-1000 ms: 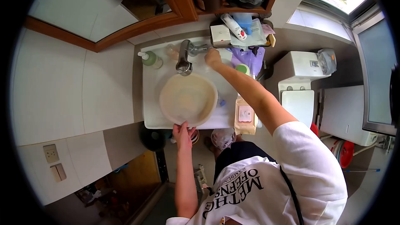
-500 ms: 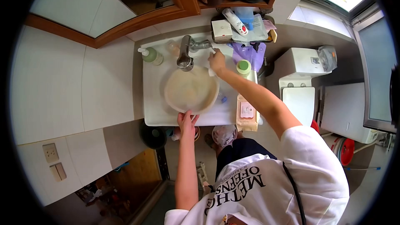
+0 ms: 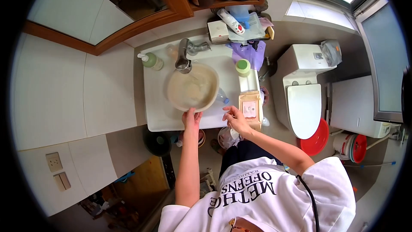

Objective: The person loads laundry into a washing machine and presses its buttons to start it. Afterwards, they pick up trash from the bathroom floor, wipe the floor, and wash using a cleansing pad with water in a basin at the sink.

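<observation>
A pale round basin (image 3: 172, 93) with cloudy water in it rests in the white sink (image 3: 159, 118), under the metal faucet (image 3: 183, 56). A thin stream seems to fall from the spout into the basin. My left hand (image 3: 192, 117) grips the basin's near rim, its thumb hidden in part. Over the sink's front right edge, my right hand (image 3: 236, 119) has some fingers bent and one stretched out. Below its palm hangs a small white cloth or wipe (image 3: 234, 133), held loosely. A clear bottle with a blue cap (image 3: 225, 100) lies beside the basin.
A pack of wipes (image 3: 249, 109) and a green-capped container (image 3: 243, 67) stand along the sink's right side. A pump bottle (image 3: 151, 61) is at the back left. The toilet (image 3: 304, 107) and a red basin (image 3: 316, 139) are to the right.
My right hand has left the faucet lever and come back toward me, to the sink's front right edge. My left hand stays on the basin's rim. The view has shifted slightly.
</observation>
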`<state>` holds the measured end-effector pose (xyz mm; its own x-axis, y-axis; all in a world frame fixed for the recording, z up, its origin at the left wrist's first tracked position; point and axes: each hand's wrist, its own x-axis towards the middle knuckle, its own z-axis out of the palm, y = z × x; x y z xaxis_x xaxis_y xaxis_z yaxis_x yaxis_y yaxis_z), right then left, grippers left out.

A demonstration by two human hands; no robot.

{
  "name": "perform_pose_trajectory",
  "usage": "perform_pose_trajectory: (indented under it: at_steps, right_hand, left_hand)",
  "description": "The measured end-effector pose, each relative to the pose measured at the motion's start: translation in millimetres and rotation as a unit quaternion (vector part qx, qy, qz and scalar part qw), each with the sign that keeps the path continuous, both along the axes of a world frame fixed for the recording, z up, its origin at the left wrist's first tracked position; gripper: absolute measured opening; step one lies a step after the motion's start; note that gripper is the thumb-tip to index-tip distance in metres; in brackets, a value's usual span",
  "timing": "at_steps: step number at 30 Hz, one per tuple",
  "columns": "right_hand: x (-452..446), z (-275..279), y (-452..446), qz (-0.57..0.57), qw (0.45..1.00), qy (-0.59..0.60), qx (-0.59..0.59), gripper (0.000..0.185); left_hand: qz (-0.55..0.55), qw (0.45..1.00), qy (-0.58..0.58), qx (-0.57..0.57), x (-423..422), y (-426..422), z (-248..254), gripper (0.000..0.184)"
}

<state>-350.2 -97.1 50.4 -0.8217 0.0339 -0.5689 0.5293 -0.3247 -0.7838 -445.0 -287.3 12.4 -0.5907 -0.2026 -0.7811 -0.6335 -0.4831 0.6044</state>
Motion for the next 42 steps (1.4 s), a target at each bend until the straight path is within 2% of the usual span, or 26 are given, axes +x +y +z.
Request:
perform_pose_trajectory:
  at_steps: [2, 5, 8, 11, 13, 16, 18, 20, 23, 26, 29, 33, 35, 38, 42]
  right_hand:
    - [7.7, -0.9, 3.3, -0.025, 0.997, -0.029, -0.071, 0.022]
    - [8.6, -0.2, 13.9, -0.095, 0.97, -0.103, -0.2, 0.019]
    - [6.0, 3.6, 28.4, -0.149, 0.946, -0.145, -0.249, 0.017]
    - [1.9, 1.1, 33.6, -0.185, 0.934, -0.136, -0.275, 0.018]
    - [-8.3, 0.8, 33.6, -0.195, 0.941, -0.126, -0.248, 0.019]
    - [-46.4, -2.1, 17.5, -0.267, 0.919, -0.065, -0.281, 0.024]
    - [-78.6, 2.5, 9.0, -0.255, 0.927, 0.015, -0.273, 0.029]
    - [-105.2, 14.0, 5.7, -0.186, 0.932, 0.032, -0.309, 0.044]
    - [-118.4, 37.7, 1.8, -0.124, 0.976, 0.017, -0.179, 0.059]
    - [-120.0, 7.3, 1.4, -0.096, 0.973, 0.058, -0.202, 0.067]
    - [-109.5, 4.8, 5.3, -0.127, 0.948, 0.041, -0.289, 0.064]
    - [-95.6, -0.9, 13.8, -0.126, 0.921, 0.085, -0.358, 0.062]
    - [-86.2, 6.4, 17.5, -0.149, 0.893, 0.096, -0.415, 0.06]
    - [-77.6, 10.5, 19.3, -0.141, 0.805, 0.095, -0.569, 0.063]
    - [-72.4, 28.1, 17.4, -0.124, 0.762, 0.102, -0.627, 0.068]
  left_hand:
    - [0.015, 0.999, -0.036, 0.001, -3.7, 0.8, 6.6, 0.032]
    - [0.011, 0.997, -0.055, 0.061, -5.5, -8.7, 0.7, 0.034]
    - [0.01, 0.994, -0.095, 0.058, -6.7, -8.3, -4.2, 0.024]
    - [0.011, 0.98, -0.117, 0.159, -11.7, -22.2, -39.0, 0.04]
    - [-0.002, 0.98, -0.088, 0.181, -8.4, -19.8, -39.2, 0.041]
    - [-0.008, 0.982, -0.068, 0.178, -2.0, -11.3, -27.9, 0.04]
    - [-0.02, 0.983, -0.057, 0.172, 1.4, -2.1, -11.0, 0.039]
    - [-0.042, 0.983, -0.043, 0.175, 3.3, 5.9, 1.7, 0.038]
    - [-0.027, 0.98, -0.051, 0.189, 3.7, 4.8, 0.3, 0.041]
    - [-0.048, 0.983, -0.049, 0.172, -0.5, 0.0, -3.8, 0.04]
    - [-0.037, 0.98, -0.085, 0.178, -6.3, -2.1, -5.1, 0.039]
    - [-0.026, 0.971, -0.118, 0.206, -11.6, -4.5, -7.6, 0.039]
    - [-0.017, 0.974, -0.109, 0.198, -7.7, 0.2, -2.0, 0.039]
    - [-0.017, 0.971, -0.123, 0.206, -2.1, -4.7, -12.2, 0.039]
    - [-0.021, 0.977, -0.095, 0.19, 7.7, 0.5, 3.0, 0.04]
